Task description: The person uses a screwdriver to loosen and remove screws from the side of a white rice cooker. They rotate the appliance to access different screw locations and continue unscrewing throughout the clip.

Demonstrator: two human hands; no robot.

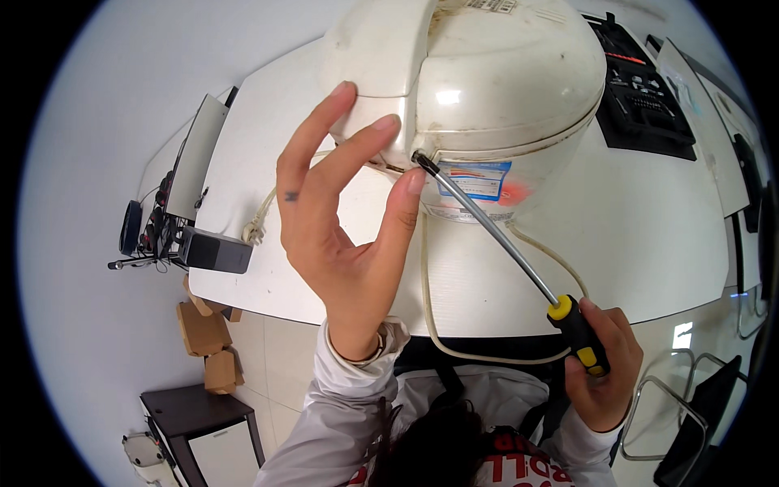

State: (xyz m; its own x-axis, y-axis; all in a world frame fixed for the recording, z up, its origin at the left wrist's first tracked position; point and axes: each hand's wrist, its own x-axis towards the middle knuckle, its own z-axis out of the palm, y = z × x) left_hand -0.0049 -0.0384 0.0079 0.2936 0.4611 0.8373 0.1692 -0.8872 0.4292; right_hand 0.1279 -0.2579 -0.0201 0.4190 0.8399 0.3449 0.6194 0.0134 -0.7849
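A cream-coloured, stained rice cooker (503, 89) stands at the far side of the white table. My right hand (604, 369) is closed round the black and yellow handle of a long screwdriver (499, 231). Its steel shaft slants up to the left, and the dark tip meets the cooker at a corner below the lid seam. How deep the tip goes in cannot be made out. My left hand (345, 211) is spread against the cooker, fingertips on the cream housing, with the thumb beside the screwdriver's tip. A blue and white label (477, 180) shows right of the tip.
The cooker's pale cord (430, 300) loops over the table's front edge; a plug (253, 233) lies at the left. An open black tool case (645, 97) sits at the right. Cardboard boxes (204, 329) and a dark side table (199, 410) are on the left, a metal-framed chair (694, 414) on the right.
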